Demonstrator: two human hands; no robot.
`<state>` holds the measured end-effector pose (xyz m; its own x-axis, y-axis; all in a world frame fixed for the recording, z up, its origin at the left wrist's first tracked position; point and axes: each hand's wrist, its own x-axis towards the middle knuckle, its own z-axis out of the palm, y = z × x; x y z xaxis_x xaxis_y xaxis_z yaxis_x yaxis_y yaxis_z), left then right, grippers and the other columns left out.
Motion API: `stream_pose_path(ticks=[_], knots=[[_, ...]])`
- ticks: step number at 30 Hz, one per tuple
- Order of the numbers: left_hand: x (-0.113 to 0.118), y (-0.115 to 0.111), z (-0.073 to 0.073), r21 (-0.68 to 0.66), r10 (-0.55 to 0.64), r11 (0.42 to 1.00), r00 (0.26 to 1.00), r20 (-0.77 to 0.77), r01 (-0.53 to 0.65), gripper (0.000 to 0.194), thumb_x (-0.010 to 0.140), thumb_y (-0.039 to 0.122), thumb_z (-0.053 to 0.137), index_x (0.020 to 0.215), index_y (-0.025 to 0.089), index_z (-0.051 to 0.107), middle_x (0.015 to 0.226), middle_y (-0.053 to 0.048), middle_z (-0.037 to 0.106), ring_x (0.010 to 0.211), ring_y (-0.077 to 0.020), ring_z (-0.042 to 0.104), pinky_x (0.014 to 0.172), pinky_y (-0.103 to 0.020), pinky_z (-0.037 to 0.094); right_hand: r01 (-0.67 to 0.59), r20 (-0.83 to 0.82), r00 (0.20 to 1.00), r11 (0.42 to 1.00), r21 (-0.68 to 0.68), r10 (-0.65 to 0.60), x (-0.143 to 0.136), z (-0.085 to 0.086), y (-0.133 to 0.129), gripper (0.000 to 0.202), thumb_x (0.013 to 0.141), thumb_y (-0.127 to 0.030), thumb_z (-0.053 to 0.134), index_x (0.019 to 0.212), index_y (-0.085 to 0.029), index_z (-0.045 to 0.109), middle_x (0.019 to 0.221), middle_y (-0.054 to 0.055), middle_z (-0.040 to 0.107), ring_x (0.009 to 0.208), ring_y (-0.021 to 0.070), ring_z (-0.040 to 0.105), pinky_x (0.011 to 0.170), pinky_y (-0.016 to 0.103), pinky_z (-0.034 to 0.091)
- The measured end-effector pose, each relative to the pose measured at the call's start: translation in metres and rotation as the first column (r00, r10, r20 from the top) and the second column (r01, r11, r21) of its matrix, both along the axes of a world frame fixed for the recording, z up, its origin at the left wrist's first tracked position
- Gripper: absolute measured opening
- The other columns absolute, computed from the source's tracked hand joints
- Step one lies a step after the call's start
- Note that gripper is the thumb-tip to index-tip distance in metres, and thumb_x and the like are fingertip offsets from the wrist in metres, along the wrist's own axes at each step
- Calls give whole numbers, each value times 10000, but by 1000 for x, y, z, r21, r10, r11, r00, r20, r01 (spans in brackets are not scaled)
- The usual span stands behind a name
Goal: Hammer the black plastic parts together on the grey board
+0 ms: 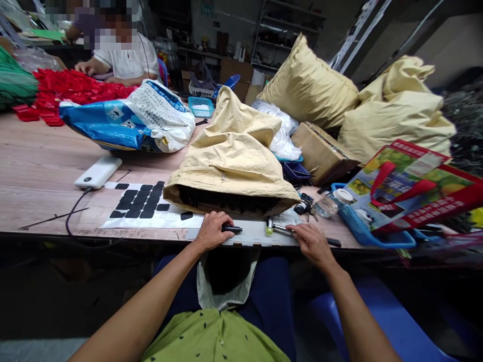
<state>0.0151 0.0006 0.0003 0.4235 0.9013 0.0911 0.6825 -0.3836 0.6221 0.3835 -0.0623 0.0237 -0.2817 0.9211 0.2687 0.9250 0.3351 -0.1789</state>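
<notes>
My left hand (214, 231) is closed on a small black cylindrical part (232, 229), whose end sticks out to the right over a grey board (249, 234) at the table's front edge. In my right hand (312, 243) is a small hammer (281, 229) with a metal shaft and a yellow-green tip; its black handle end shows beyond the fingers. The hammer head rests on or just above the board, apart from the black part. Right behind both hands lies a beige sack (234, 151), its mouth towards me and its inside dark. An open pale bag (226, 289) sits in my lap.
Left lie a sheet of black stickers (145, 201), a white power bank (98, 172) with a cable, and a blue-white sack (132, 120). Right are a clear jar (330, 203), a blue basket (362, 234) and a red shopping bag (407, 186). A person (126, 60) sits opposite.
</notes>
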Motion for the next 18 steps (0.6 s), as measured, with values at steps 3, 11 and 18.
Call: stream_pose_path(ticks=[3,11,18], knots=[[-1,0,1,-2,-2,1000,1000,5,2,199,769,296,783,955,269,718,957,5,690,965,-226,554,861,-371,351,-74,-6,997,997,12,74,12,-4,27,342,939,-177,482,1126,-272,752,1029,74,721,956,250,590,858,398,457],[0,-1,1,7,-16,1000,1000,-22,16,187,784,356,781,937,265,721,970,-10,687,976,-232,549,867,-379,354,50,-230,973,997,55,-36,-5,-22,38,233,936,-374,534,916,-227,713,950,64,658,934,247,583,875,391,456],[3,-16,9,84,-35,996,999,-35,38,174,828,383,760,932,252,710,977,-29,659,1003,-245,530,896,-406,361,121,-197,975,989,85,-102,-3,-31,45,282,977,-394,472,860,-221,662,890,67,613,892,242,567,848,374,447]])
